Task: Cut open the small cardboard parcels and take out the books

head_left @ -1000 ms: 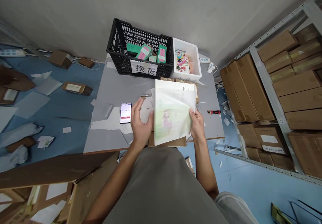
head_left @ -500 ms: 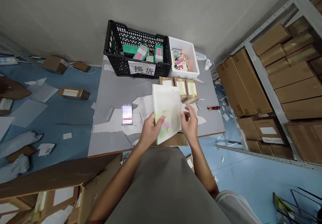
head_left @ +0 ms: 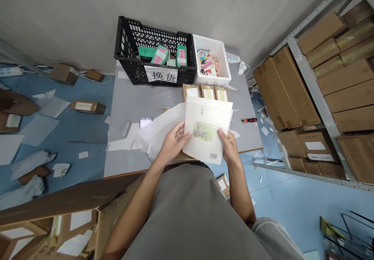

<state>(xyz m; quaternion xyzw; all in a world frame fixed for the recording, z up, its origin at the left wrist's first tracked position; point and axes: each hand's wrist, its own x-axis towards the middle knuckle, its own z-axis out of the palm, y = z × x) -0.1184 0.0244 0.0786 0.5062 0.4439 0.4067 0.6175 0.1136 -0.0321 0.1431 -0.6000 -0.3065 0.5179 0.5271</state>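
A thin white book (head_left: 209,114) is held up over the near edge of the table, its cover facing me. A small coloured drawing sits mid-cover, and a barcode lies near the lower right corner. My left hand (head_left: 174,142) grips the left edge, thumb on the cover and fingers partly behind it. On the right edge my right hand (head_left: 230,147) is closed, its thumb also resting on the cover. Just left of the book lies a crumpled, ribbed white wrapping sheet (head_left: 163,126). Behind the book stand three small taped cardboard boxes (head_left: 208,92).
At the back of the table (head_left: 133,103) stand a black plastic crate (head_left: 128,67) with green boxes and a white bin (head_left: 227,67) with colourful packets. A red-and-black cutter (head_left: 249,120) lies at right. Shelves of cartons (head_left: 292,88) rise at right; an open carton (head_left: 101,217) is at lower left.
The book has swung flatter toward me, showing its whole cover. My right hand has moved from a raised pinch beside it onto its right edge. More of the wrapping sheet shows.
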